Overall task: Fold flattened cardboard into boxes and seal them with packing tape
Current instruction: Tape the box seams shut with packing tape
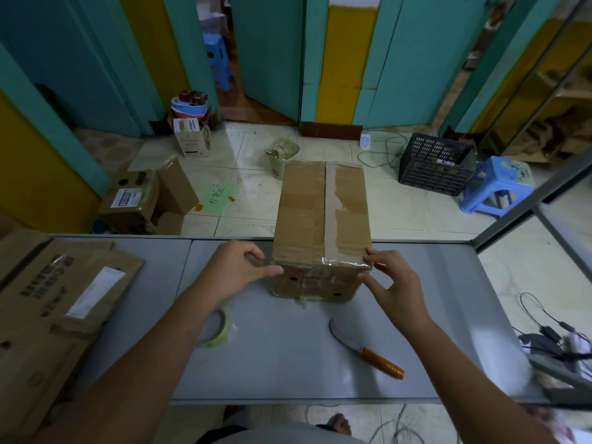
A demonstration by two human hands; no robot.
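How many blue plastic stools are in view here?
2: one stool right of the black crate, another stool beyond the open doorway at the back; more may be hidden there.

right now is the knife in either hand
No, the orange-handled knife lies on the grey table beside the right forearm, while the left hand and right hand hold the cardboard box at its near edge.
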